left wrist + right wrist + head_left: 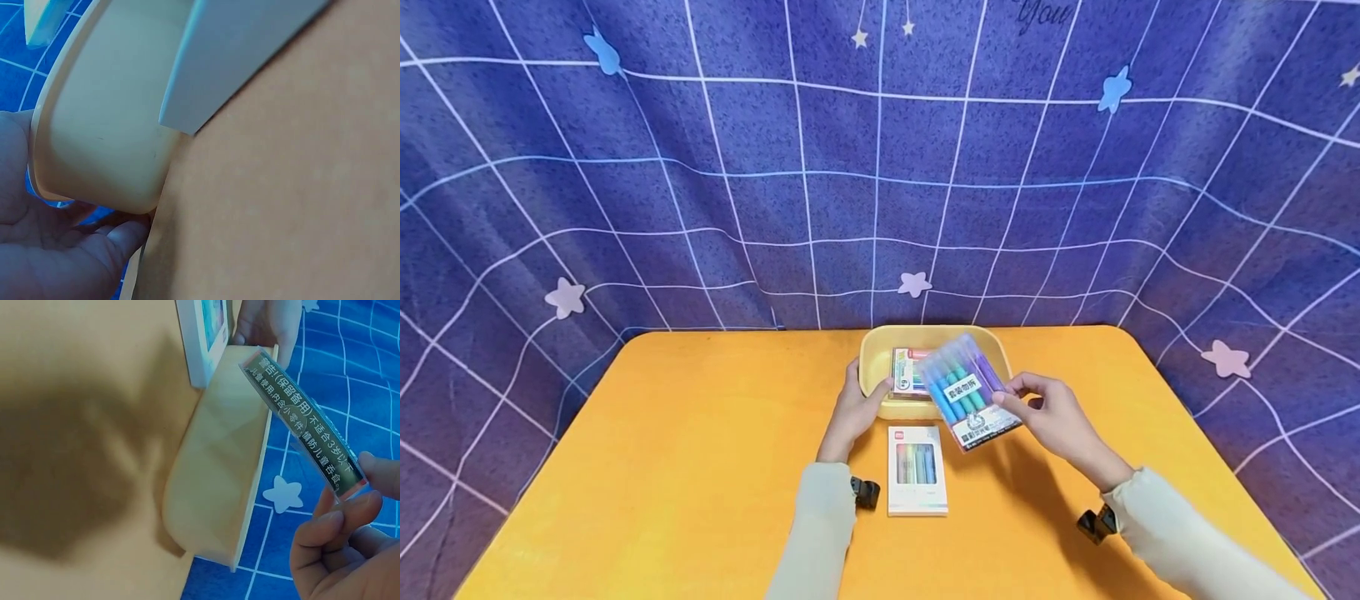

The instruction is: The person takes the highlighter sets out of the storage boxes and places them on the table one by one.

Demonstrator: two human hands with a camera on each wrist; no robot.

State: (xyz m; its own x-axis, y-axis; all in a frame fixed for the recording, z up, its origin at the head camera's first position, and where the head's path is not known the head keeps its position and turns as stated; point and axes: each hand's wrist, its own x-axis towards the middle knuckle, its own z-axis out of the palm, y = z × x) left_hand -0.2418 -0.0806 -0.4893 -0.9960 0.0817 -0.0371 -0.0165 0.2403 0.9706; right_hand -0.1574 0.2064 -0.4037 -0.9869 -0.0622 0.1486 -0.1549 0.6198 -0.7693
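My right hand pinches a clear pack of markers by its right edge. The pack, with blue, green and purple pens inside, is tilted above the right side of a yellow plastic bin. In the right wrist view the dark bottom edge of the pack shows, with thumb and fingers at one end. My left hand grips the left end of the bin, thumb at the rim. Inside the bin lies another pack of pens, partly hidden by the held pack.
In front of the bin a white box of pens with a clear window lies on the orange table. A blue curtain with a grid and stars hangs behind and around the table. Both wrists carry small black cameras.
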